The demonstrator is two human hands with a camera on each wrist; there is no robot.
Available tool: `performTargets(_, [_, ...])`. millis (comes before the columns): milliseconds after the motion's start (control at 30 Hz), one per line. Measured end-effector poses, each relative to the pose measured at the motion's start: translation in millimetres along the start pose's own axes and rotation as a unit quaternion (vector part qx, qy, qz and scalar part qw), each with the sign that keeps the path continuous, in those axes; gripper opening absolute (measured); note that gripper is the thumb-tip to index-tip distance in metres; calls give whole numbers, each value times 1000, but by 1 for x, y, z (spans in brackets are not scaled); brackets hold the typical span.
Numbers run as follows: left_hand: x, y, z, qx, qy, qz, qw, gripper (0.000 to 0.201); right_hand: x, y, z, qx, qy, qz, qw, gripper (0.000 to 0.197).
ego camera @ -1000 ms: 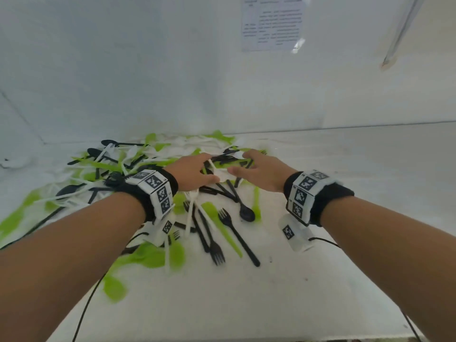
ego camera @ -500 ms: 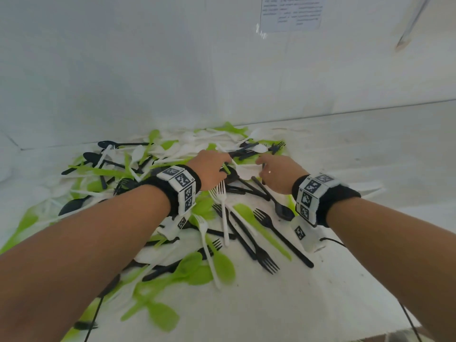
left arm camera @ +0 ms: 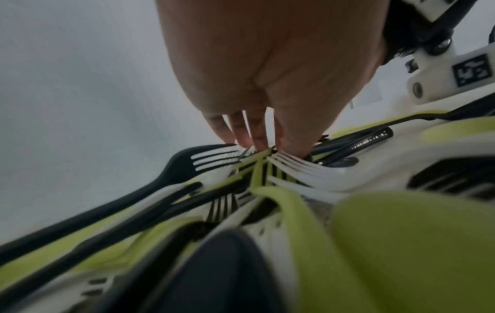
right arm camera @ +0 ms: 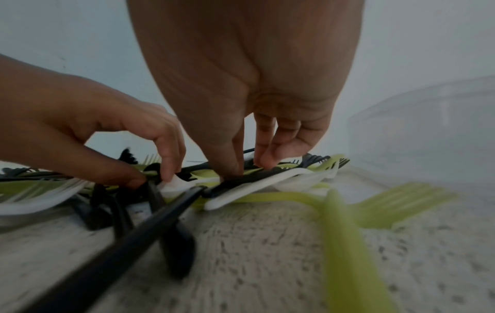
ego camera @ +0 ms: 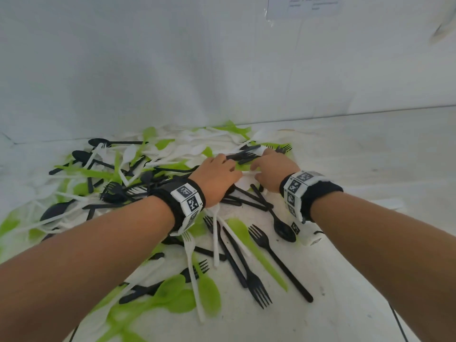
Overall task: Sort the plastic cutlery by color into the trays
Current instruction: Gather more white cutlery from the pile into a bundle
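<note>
A heap of plastic cutlery (ego camera: 153, 174) lies spread across the table (ego camera: 370, 169), reaching back to the wall (ego camera: 172, 70) behind it. Both hands rest on the heap's far right part — the left hand (ego camera: 214, 180) just left of the right hand (ego camera: 274, 172). Nearer the person, forks (ego camera: 276, 260) and spoons (ego camera: 207, 294) lie between the forearms. A paper sheet (ego camera: 306, 6) hangs on the wall, upper right.

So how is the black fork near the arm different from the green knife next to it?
The black fork is dark and has tines at its far end; the green knife is light green with a flat, smooth blade and no tines. The fork's handle is thin like a stick, while the knife is wider along its length. Both lie flat on the white table, side by side, slanted the same way, and neither hand touches them.
</note>
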State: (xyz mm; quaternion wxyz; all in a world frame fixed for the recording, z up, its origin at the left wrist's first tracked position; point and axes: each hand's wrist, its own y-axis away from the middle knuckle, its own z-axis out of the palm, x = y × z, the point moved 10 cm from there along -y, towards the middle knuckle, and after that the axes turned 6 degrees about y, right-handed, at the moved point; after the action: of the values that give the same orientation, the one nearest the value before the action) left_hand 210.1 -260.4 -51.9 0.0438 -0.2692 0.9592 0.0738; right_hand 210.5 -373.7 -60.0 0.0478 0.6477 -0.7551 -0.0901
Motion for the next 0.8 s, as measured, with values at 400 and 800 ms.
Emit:
performTargets(400, [-20, -7, 4, -40, 17, -20, 999, 29, -17, -3, -13, 13, 22, -50, 998, 26])
performTargets(800, [-40, 17, -3, -19, 114, -1, 993, 19, -22, 3, -25, 60, -149, -15, 987, 21])
